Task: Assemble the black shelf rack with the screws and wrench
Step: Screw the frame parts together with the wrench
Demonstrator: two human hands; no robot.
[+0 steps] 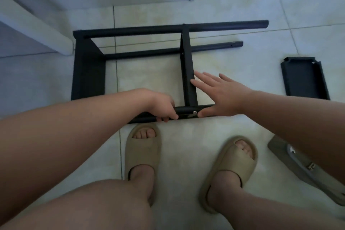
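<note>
Gripping from above, the left hand [164, 108] has its grip curled shut around the nearest black tube [183, 110] of the shelf rack [89, 73], fingers wrapped over the tube's near side. Just to the right of that grip, a small silver screw head [194, 112] shows on the tube where a flat black crosspiece [188, 73] meets it. The right hand [220, 97] is spread wide open, holding nothing; its thumb presses on the same tube just right of the screw, while its fingertips rest against the right edge of the crosspiece.

The shelf rack lies on its side on the pale tiled floor [233, 5], partly put together. A wide black panel forms its left end. From that panel, two long black tubes run to the right farther away, and the crosspiece spans from the farthest tube back to the tube being held.

A separate black shelf tray [304, 78] lies on the floor well to the right of the rack, apart from it. Nearer the viewer on the right, partly hidden behind the right forearm, is a grey flat piece [306, 172] with some small pale and metallic items on it, too blurred to identify.

Below the held tube, both feet wear tan slide sandals [142, 153], the left toe almost touching the tube. Bare knees fill the bottom of the view.
</note>
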